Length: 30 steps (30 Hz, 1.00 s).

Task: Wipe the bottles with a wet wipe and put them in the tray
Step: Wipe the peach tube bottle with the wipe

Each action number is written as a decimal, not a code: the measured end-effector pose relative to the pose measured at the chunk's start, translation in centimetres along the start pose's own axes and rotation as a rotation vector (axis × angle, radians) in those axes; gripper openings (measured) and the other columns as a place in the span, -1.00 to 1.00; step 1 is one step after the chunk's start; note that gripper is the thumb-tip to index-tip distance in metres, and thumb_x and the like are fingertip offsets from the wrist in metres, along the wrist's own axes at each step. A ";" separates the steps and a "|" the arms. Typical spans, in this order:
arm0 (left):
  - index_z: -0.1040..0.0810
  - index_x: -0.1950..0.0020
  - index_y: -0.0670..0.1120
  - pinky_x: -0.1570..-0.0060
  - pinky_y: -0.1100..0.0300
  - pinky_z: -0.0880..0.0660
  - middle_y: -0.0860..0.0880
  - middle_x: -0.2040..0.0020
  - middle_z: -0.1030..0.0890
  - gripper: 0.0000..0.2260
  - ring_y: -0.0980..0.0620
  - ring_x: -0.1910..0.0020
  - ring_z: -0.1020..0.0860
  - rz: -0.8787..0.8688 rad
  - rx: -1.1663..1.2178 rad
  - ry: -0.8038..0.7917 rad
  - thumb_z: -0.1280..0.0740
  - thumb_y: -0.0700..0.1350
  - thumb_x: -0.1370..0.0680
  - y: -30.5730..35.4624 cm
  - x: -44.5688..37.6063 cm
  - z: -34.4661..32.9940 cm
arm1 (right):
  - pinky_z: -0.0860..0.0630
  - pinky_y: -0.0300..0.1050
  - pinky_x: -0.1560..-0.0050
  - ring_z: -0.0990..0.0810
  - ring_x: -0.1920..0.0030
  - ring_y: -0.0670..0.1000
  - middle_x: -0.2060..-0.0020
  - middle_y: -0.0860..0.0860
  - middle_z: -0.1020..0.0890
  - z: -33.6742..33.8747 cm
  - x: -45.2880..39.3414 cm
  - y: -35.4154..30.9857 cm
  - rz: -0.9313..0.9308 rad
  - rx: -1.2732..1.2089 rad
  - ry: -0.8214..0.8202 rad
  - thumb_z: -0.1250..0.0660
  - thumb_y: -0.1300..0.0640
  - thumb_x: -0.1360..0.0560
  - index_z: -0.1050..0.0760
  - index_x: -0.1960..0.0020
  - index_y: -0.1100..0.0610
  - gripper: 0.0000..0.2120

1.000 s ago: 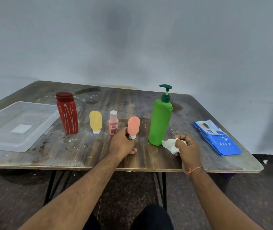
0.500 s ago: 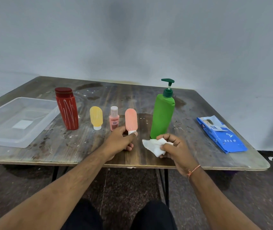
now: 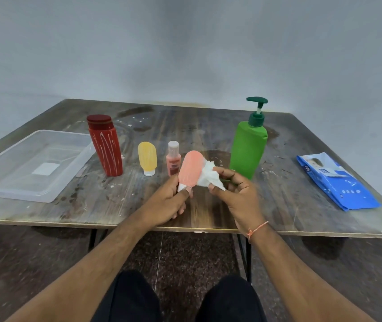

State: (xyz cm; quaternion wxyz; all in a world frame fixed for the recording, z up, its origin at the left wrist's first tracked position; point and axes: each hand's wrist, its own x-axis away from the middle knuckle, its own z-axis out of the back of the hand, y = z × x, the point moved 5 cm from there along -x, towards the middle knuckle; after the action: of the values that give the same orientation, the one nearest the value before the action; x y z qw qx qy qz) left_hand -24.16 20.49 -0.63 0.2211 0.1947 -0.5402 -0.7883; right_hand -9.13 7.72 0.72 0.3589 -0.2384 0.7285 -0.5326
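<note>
My left hand (image 3: 170, 202) grips the small salmon-pink tube bottle (image 3: 190, 168) by its white cap end, lifted off the table and tilted. My right hand (image 3: 238, 194) holds a crumpled white wet wipe (image 3: 208, 176) pressed against the bottle's right side. On the table stand a red bottle (image 3: 105, 146), a yellow tube bottle (image 3: 147, 158), a small pink bottle with a clear cap (image 3: 173, 159) and a green pump bottle (image 3: 249, 145). The clear plastic tray (image 3: 6, 189) sits at the left with nothing in it.
A blue wet wipe pack (image 3: 334, 181) lies at the right side of the worn wooden table (image 3: 208, 126). The table's front edge runs just below my hands. My knees show under it.
My left hand lifted the salmon-pink bottle off the table and tilted it. My right hand brought the wipe leftward from beside the green bottle onto the pink bottle.
</note>
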 end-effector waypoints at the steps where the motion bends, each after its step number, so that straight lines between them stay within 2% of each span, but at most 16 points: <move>1: -0.40 -0.42 0.02 0.42 0.25 -0.43 -0.06 0.02 -0.58 -0.77 0.13 0.33 -0.50 -0.006 -0.027 0.000 -0.19 -0.09 -0.76 -0.1 0.0 -0.1 | -0.64 -0.06 -0.27 -0.69 -0.16 -0.01 -0.13 0.06 -0.77 -0.2 -0.2 -0.1 0.028 0.011 0.011 -0.51 0.50 -0.46 -0.66 -0.24 0.12 -0.54; 2: -0.38 -0.44 0.05 0.39 0.26 -0.45 -0.05 0.05 -0.56 -0.75 0.16 0.32 -0.50 -0.014 -0.051 0.001 -0.19 -0.08 -0.76 -0.1 0.1 -0.2 | -0.64 -0.08 -0.27 -0.70 -0.15 -0.03 -0.12 0.04 -0.77 -0.5 -0.5 -0.2 0.047 0.023 0.018 -0.51 0.51 -0.45 -0.65 -0.25 0.12 -0.53; 4: -0.35 -0.46 0.11 0.23 0.26 -0.49 0.11 0.06 -0.53 -0.73 0.21 0.24 -0.49 -0.051 -0.109 0.005 -0.19 -0.01 -0.75 0.1 0.1 -0.3 | -0.64 -0.09 -0.25 -0.72 -0.15 -0.01 -0.11 0.03 -0.77 -0.8 -1.0 -0.3 0.082 0.068 0.031 -0.52 0.49 -0.46 -0.65 -0.23 0.12 -0.56; 6: -0.32 -0.46 0.18 0.01 0.11 -0.55 0.25 -0.03 -0.48 -0.69 0.17 0.08 -0.51 -0.099 -0.180 0.014 -0.18 0.12 -0.71 0.1 0.0 -0.3 | -0.64 -0.04 -0.23 -0.74 -0.16 0.06 -0.12 0.03 -0.77 -0.9 -1.5 -0.4 0.136 0.155 0.055 -0.55 0.41 -0.48 -0.69 -0.20 0.09 -0.63; 8: -0.29 -0.44 0.20 -0.08 -0.06 -0.61 0.24 -0.08 -0.45 -0.68 0.13 0.00 -0.50 -0.109 -0.222 0.019 -0.17 0.17 -0.69 -0.1 -0.1 -0.3 | -0.63 -0.09 -0.17 -0.73 -0.14 0.02 -0.09 -0.03 -0.76 -0.9 -1.9 -0.7 0.218 0.268 0.086 -0.57 0.35 -0.48 -0.73 -0.16 0.05 -0.68; 10: -0.28 -0.44 0.19 -0.06 0.00 -0.57 0.25 -0.06 -0.44 -0.70 0.16 0.02 -0.50 -0.117 -0.209 0.013 -0.18 0.12 -0.72 -0.1 -0.1 -0.3 | -0.58 -0.19 -0.14 -0.68 -0.11 -0.08 -0.08 -0.03 -0.71 -1.1 -1.9 -1.2 0.329 0.401 0.094 -0.57 0.32 -0.49 -0.74 -0.12 0.05 -0.72; 12: -0.30 -0.46 0.15 -0.01 0.10 -0.50 0.28 -0.03 -0.46 -0.69 0.20 0.06 -0.50 -0.134 -0.208 0.010 -0.17 0.12 -0.72 -0.1 -0.1 -0.4 | -0.56 -0.21 -0.16 -0.67 -0.14 -0.09 -0.10 -0.01 -0.66 -1.3 -1.9 -1.4 0.410 0.520 0.099 -0.58 0.30 -0.49 -0.75 -0.12 0.11 -0.77; 14: -0.33 -0.45 0.15 0.01 0.15 -0.48 0.30 -0.02 -0.47 -0.68 0.23 0.08 -0.50 -0.146 -0.199 0.009 -0.16 0.14 -0.70 -0.1 -0.2 -0.4 | -0.60 -0.14 -0.16 -0.67 -0.16 -0.04 -0.12 0.00 -0.65 -1.7 -1.6 -1.4 0.488 0.614 0.094 -0.57 0.33 -0.49 -0.75 -0.14 0.15 -0.76; 16: -0.33 -0.46 0.18 0.07 0.24 -0.48 0.24 -0.01 -0.49 -0.72 0.24 0.16 -0.50 -0.137 -0.139 0.005 -0.17 0.05 -0.74 -0.1 -0.3 -0.4 | -0.63 -0.05 -0.12 -0.69 -0.14 0.00 -0.09 0.02 -0.66 -2.3 -1.2 -1.3 0.577 0.663 0.048 -0.57 0.36 -0.47 -0.75 -0.14 0.18 -0.74; 19: -0.27 -0.54 0.12 0.33 0.31 -0.46 0.08 0.10 -0.49 -0.65 0.21 0.33 -0.44 -0.125 -0.035 -0.012 -0.15 -0.13 -0.77 0.8 0.2 -0.5 | -0.64 0.01 -0.02 -0.71 -0.04 0.02 0.00 0.05 -0.68 -3.2 -0.3 -1.4 0.680 0.684 -0.064 -0.58 0.28 -0.50 -0.74 -0.08 0.21 -0.84; 21: -0.24 -0.58 0.09 0.37 0.33 -0.44 0.07 0.12 -0.47 -0.62 0.22 0.35 -0.41 -0.122 0.006 -0.036 -0.14 -0.15 -0.77 1.1 0.5 -0.6 | -0.64 0.00 0.00 -0.71 -0.01 0.02 0.02 0.05 -0.69 -3.2 -0.2 -1.4 0.689 0.679 -0.070 -0.59 0.29 -0.49 -0.73 -0.03 0.22 -0.86; 25: -0.23 -0.60 0.13 0.39 0.33 -0.38 -0.05 0.06 -0.44 -0.62 0.20 0.34 -0.37 -0.065 0.088 -0.104 -0.12 -0.10 -0.79 0.3 0.3 -0.4 | -0.64 -0.03 -0.01 -0.70 -0.02 -0.01 0.00 0.04 -0.72 -2.6 -0.3 -1.8 0.684 0.714 0.040 -0.55 0.32 -0.51 -0.70 -0.06 0.24 -0.86; 27: -0.28 -0.56 0.14 0.37 0.33 -0.38 0.00 0.04 -0.46 -0.67 0.22 0.33 -0.38 -0.045 0.075 -0.144 -0.13 -0.08 -0.79 -0.1 0.2 -0.4 | -0.63 -0.06 -0.07 -0.69 -0.04 -0.03 -0.03 0.00 -0.73 -1.9 -0.6 -2.0 0.640 0.717 0.134 -0.54 0.30 -0.54 -0.70 -0.12 0.20 -0.83; 30: -0.32 -0.51 0.19 0.33 0.33 -0.41 0.09 0.05 -0.51 -0.70 0.22 0.28 -0.40 -0.027 0.030 -0.176 -0.15 0.00 -0.78 -0.3 0.5 -0.5 | -0.63 0.03 -0.15 -0.69 -0.11 -0.02 -0.09 -0.03 -0.73 -0.9 -1.1 -1.8 0.543 0.660 0.245 -0.52 0.25 -0.57 -0.68 -0.19 0.15 -0.80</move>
State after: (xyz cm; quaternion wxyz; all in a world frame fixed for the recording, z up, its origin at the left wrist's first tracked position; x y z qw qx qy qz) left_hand -24.31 19.89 -1.10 0.1593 0.1354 -0.5668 -0.7969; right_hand -9.16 8.45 2.92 0.4536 0.1537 0.5928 -0.6474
